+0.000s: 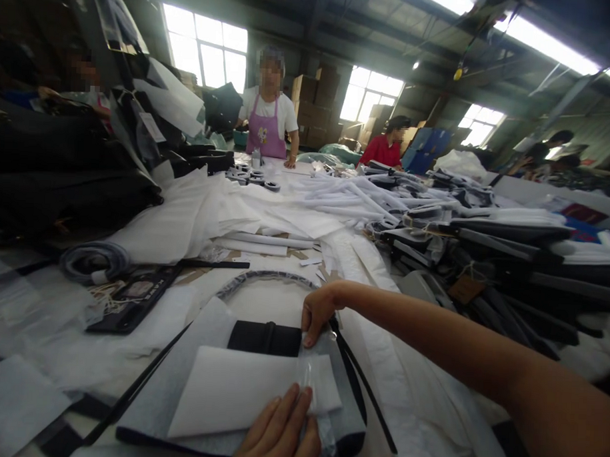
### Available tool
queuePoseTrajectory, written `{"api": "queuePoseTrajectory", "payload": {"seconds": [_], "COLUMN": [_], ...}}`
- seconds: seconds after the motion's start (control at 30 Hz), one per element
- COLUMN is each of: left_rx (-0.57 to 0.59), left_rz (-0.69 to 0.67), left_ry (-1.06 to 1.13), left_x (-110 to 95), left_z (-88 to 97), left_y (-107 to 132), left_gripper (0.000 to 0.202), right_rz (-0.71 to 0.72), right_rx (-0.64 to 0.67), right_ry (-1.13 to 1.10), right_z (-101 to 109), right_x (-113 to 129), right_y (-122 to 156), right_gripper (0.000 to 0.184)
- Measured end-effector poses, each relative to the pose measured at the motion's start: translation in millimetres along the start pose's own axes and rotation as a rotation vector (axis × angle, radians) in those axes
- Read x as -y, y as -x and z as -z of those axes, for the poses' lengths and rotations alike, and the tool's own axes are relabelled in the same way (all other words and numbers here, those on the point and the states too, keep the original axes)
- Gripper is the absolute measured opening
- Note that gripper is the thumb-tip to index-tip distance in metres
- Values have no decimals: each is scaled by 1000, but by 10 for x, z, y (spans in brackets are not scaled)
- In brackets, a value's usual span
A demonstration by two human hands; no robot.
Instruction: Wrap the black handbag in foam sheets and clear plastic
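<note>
Your left hand [280, 431] lay flat on white sheet [234, 389].
Left grip unclamped; your right hand [321, 312] curled beside black panel [254, 338], couldn't tell if grip clamped clear strip [308, 372].

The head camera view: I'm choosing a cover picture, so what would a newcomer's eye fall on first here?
Probably the left hand, laid on a white sheet at bottom centre, and the right hand beyond it, at the right end of a dark panel below an arched handle. Next, at upper centre, the person in a purple apron. Heaped dark and white pieces crowd the right side.
</note>
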State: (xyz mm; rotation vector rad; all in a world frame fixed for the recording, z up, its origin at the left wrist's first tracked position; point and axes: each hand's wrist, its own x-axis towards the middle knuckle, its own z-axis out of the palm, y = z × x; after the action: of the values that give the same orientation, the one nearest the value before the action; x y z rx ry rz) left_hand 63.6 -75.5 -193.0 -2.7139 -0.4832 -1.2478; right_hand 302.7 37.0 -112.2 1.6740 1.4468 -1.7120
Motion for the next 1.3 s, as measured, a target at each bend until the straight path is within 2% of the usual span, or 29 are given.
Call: {"api": "queuePoseTrajectory", "payload": {"seconds": [0.07, 0.13, 0.27, 0.33, 0.43, 0.5, 0.53, 0.57, 0.63, 0.7, 0.77, 0.83, 0.93, 1.0, 1.1, 1.17, 1.23, 1.3], "left_rx": [16, 57, 94, 69, 87, 119, 157, 176, 209, 239, 298, 361, 448, 507, 556, 487, 388, 336], "left_rz": [4, -79, -136, -115, -117, -95, -84, -62, -32, -55, -142, -223, -226, -241, -262, -248, -208, -162], "left_ry": [-9, -26, -26, -17, -16, -6, 4, 19, 55, 71, 27, -75, -233, -261, -202, -158, -145, -149], "left_x": [16, 39, 83, 90, 73, 41, 21, 1, -22, 7, 107, 278, 604, 798, 974, 1018, 1026, 1019], "left_z": [6, 16, 29, 53, 134, 194, 216, 230, 248, 299, 437, 669, 1054, 1208, 1170, 1014, 844, 723], "left_y": [22, 44, 61, 40, -23, -67, -83, -94, -100, -92, -93, -115, -180, -214, -193, -118, -13, 88], "left_gripper": [34, 34, 34, 36, 38, 38, 38, 38, 36, 33, 33, 39, 47, 50, 53, 46, 40, 41], "right_rz": [21, 52, 170, 256, 415, 600, 669, 709, 693, 633, 604, 604, 623, 641, 658, 657, 647, 682], "right_rx": [-97, -254, -712, -924, -1149, -1344, -1392, -1445, -1565, -1652, -1680, -1684, -1670, -1648, -1582, -1548, -1561, -1600], "right_ry": [6, 14, 31, 39, 89, 335, 516, 677, 882, 964, 993, 1006, 1006, 994, 963, 930, 883, 778], "right_z": [-49, -119, -408, -702, -1330, -1763, -1947, -2098, -2288, -2351, -2340, -2300, -2187, -2051, -1784, -1655, -1648, -1791], "right_x": [-23, -51, -72, -76, -152, -278, -356, -437, -574, -646, -657, -646, -662, -711, -803, -844, -852, -816], "right_y": [33, 74, 249, 387, 546, 545, 504, 442, 280, 134, 66, 82, 185, 243, 276, 274, 267, 249], "right_gripper": [18, 21, 21, 26, 32, 35, 45, 58, 67, 66, 68, 67, 65, 65, 64, 63, 64, 61]}}
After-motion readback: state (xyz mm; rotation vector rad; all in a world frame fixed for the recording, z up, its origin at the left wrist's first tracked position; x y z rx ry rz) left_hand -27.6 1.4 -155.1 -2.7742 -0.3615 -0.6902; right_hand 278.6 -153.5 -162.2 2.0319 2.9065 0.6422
